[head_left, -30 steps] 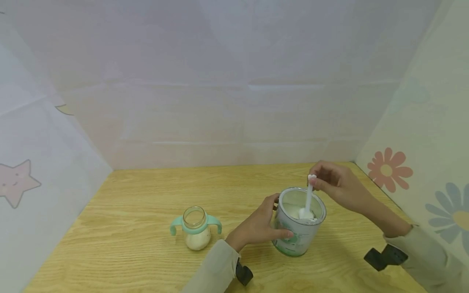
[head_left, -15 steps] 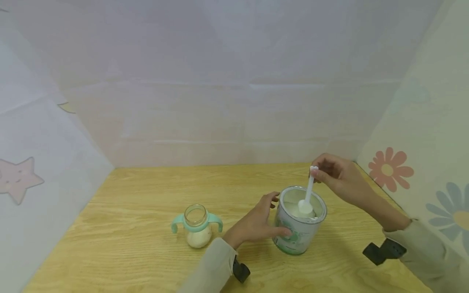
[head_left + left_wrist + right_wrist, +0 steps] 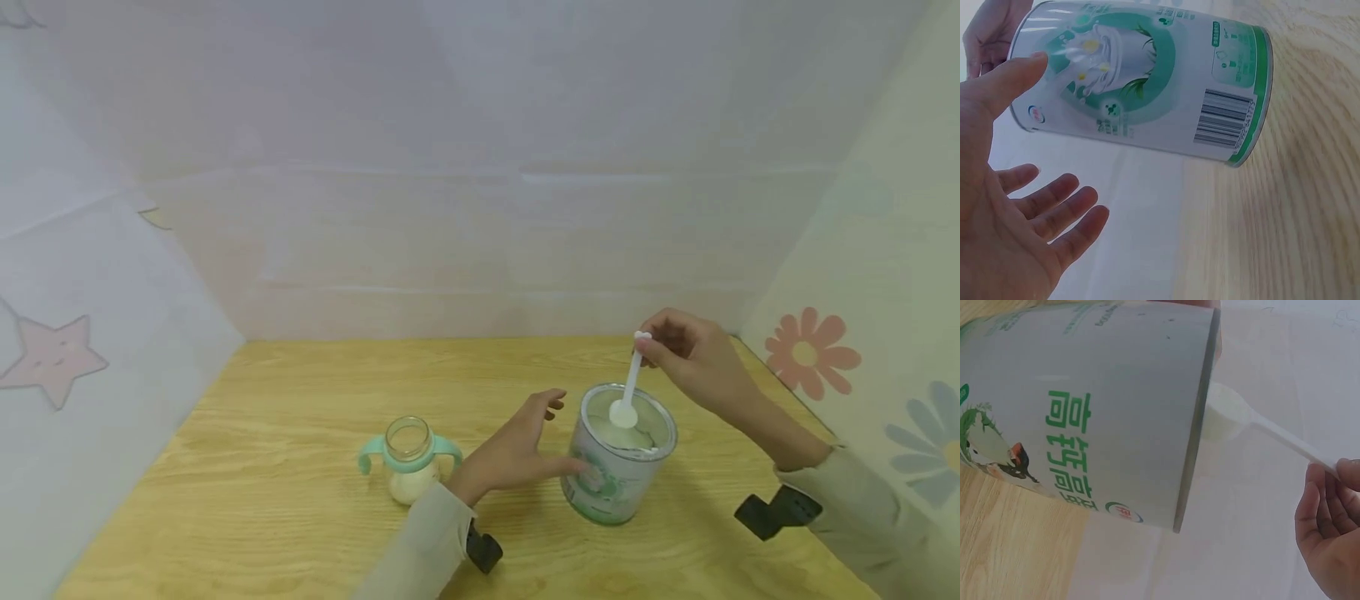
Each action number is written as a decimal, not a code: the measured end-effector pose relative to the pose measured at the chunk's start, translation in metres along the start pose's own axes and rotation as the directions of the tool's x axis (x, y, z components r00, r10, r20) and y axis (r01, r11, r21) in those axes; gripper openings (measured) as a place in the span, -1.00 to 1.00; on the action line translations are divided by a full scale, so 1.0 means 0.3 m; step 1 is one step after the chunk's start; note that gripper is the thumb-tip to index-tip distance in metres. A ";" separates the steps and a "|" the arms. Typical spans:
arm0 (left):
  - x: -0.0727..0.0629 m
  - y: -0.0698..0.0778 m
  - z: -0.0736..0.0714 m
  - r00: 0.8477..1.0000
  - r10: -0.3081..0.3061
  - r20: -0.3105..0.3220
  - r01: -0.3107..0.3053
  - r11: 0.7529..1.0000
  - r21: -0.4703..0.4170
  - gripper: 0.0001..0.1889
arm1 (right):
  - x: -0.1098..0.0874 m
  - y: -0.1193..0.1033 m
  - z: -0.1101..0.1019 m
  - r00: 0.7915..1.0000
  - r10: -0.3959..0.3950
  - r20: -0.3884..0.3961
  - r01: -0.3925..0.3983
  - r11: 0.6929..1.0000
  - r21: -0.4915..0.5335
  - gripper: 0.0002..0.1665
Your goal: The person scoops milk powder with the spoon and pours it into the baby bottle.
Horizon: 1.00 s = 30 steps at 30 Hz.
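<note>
My right hand (image 3: 701,362) pinches the end of a white scoop's handle between thumb and fingers. The scoop (image 3: 632,377) hangs at an angle, its bowl by the mouth of the milk powder can (image 3: 607,487). In the right wrist view, the scoop's bowl (image 3: 1229,412) shows just past the can's rim. Pale powder lies inside the lidless can, which stands upright on the table. My left hand (image 3: 510,454) is spread at the can's left side, fingers off it. Its thumb (image 3: 1016,78) overlaps the can in the left wrist view; whether it touches, I cannot tell.
A baby bottle (image 3: 408,485) with mint-green handles and no cap stands left of the can, close to my left forearm. Pale contents fill its lower part. The wooden table (image 3: 300,417) is bounded by pale patterned sheets (image 3: 480,250) at the back and sides.
My right hand has raised the scoop from the powder to about the can's rim. The left hand's fingers have come away from the can and shifted slightly left.
</note>
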State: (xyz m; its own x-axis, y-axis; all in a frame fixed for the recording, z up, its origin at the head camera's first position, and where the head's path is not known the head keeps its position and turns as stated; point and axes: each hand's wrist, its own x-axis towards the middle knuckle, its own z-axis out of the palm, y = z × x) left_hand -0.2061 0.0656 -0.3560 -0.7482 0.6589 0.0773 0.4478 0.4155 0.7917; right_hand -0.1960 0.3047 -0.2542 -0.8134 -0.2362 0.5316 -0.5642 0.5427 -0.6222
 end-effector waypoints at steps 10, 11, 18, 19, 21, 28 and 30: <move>-0.041 0.006 -0.053 0.999 0.016 -0.043 -0.012 0.996 0.089 -0.15 | 0.026 -0.002 0.013 0.999 0.034 -0.025 -0.036 0.998 -0.052 -0.97; -0.043 0.007 -0.059 0.999 0.017 -0.045 -0.013 0.996 0.088 -0.16 | 0.029 -0.002 0.014 0.999 0.037 -0.027 -0.038 0.998 -0.056 -0.97; -0.056 0.009 -0.093 0.998 0.004 -0.065 0.002 0.997 0.082 -0.17 | 0.044 -0.009 0.026 0.998 0.063 -0.024 -0.064 0.996 -0.066 -0.97; -0.058 0.010 -0.099 0.998 0.003 -0.067 0.003 0.996 0.090 -0.17 | 0.046 -0.009 0.028 0.998 0.064 -0.023 -0.066 0.996 -0.063 -0.97; -0.061 0.012 -0.111 0.997 0.005 -0.075 0.003 0.993 0.115 -0.18 | 0.048 -0.008 0.031 0.998 0.058 -0.022 -0.059 0.997 -0.059 -0.97; -0.077 0.025 -0.176 0.993 0.027 -0.114 -0.003 0.978 0.208 -0.19 | 0.057 -0.020 0.039 0.999 0.037 -0.017 -0.038 0.998 -0.050 -0.96; -0.085 0.025 -0.193 0.993 0.030 -0.118 -0.004 0.977 0.214 -0.19 | 0.060 -0.027 0.041 0.999 0.034 -0.014 -0.035 0.998 -0.052 -0.95</move>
State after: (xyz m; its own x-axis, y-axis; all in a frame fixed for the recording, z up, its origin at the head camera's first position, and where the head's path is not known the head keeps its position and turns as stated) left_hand -0.2118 0.0155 -0.3170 -0.7870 0.5925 0.1719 0.5452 0.5374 0.6434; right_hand -0.2077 0.2860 -0.2467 -0.8302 -0.2065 0.5178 -0.5274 0.5915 -0.6098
